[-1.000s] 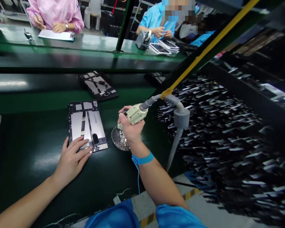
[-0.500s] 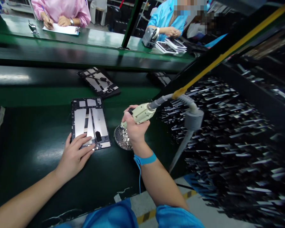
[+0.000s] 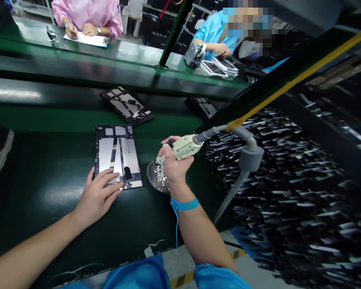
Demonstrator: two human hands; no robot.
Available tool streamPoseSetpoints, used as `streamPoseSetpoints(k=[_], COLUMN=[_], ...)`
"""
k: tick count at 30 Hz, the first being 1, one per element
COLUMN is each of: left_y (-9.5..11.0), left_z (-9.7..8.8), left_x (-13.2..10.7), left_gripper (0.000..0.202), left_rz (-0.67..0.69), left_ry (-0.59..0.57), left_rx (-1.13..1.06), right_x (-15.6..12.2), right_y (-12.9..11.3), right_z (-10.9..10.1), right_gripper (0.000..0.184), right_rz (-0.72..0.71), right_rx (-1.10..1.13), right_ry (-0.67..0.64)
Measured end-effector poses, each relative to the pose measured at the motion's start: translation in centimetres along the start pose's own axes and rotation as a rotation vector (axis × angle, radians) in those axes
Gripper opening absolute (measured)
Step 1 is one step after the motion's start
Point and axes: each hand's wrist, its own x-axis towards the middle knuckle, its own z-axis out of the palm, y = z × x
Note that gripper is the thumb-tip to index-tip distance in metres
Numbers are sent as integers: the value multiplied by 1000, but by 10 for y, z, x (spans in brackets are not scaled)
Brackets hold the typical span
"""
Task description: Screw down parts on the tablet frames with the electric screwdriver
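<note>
My right hand (image 3: 177, 162) is wrapped round a pale electric screwdriver (image 3: 188, 146), held tilted with its tip end down at a round metal dish (image 3: 159, 178). The dish has a dotted, shiny surface that looks like many small screws. Whether the tip touches them I cannot see. To the left lies an opened tablet (image 3: 132, 154) with bare silvery plates, flat ribbon cables and a black frame. Across its lower left corner rest the spread fingers of my left hand (image 3: 100, 194). A blue wrist strap (image 3: 185, 204) circles my right wrist.
Further back lie another opened tablet (image 3: 128, 106) and a dark stack of parts (image 3: 202, 107). A grey cord (image 3: 233, 194) hangs at right beside a rack of dark, glinting parts (image 3: 282, 192). Two people sit across the bench, one writing on paper (image 3: 87, 39), one by white-framed devices (image 3: 218, 67).
The whole view has shifted slightly, with things a little further right. Both hands keep nearly the same places against the tablet and the dish.
</note>
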Motion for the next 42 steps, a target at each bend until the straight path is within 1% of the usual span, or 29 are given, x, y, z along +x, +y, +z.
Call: streamPoseSetpoints(k=[6,11,14,17,20,22,24,27,29,32,37,42], left_y=[1,1,1,2,2,2,0,-1,-1,0,0,1], left_z=[-1,0,1,1,1,2,3,4,5,4,4,3], left_x=[1,1,1,2,3,3,2,2,2,3,3,3], left_gripper=[22,22,21,20,21,22,22,21,22,23,22,23], left_rz=[-8,-12,-11,-22,-31,-31,-30,-29,-29,-25,-23,-22], left_ry=[0,5,7,17,18,10,8,19,27,33,36,15], left_rx=[-7,-14,-21,-35,-54,-65,-74,-83,-88,-103,-106,-97], right_x=[-1,-2,1,2,-6,-18,-35,-56,-64,-69,-72,-74], right_y=[0,2,3,-8,-31,-46,-55,-56,-53,-50,-47,-45], right_z=[0,1,0,1,8,15,23,32,35,37,38,38], right_gripper=[25,28,26,22,18,19,21,25,27,27,27,23], right_rz=[8,23,12,-24,-57,-39,9,66,83,84,71,64], right_rx=[-5,-14,-1,-8,23,93,161,208,224,222,153,149], right_ry=[-10,-4,1,5,3,-52,-173,-359,-417,-433,-431,-438])
